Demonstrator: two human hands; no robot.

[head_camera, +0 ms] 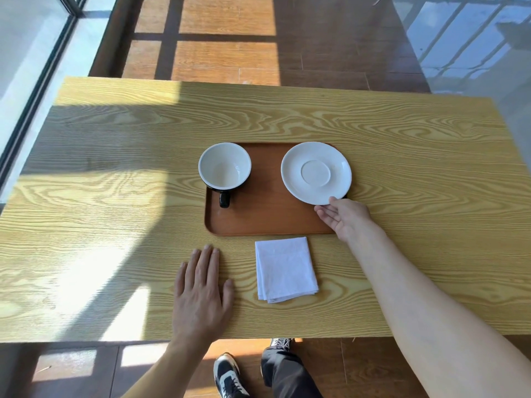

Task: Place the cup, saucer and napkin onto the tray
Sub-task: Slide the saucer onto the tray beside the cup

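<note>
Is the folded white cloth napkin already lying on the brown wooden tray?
No, the folded white napkin lies on the table, just outside the brown tray.

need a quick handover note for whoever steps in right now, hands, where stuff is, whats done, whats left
Left hand: flat on the table, open, holding nothing.
Right hand: fingertips at the near rim of the saucer, which sits at the tray's right end; whether it is gripped or released is unclear.
Cup: upright at the tray's left end, handle toward the person.
Napkin: folded on the table just in front of the tray.
Left: settle the saucer if needed, move the napkin onto the tray.
</note>
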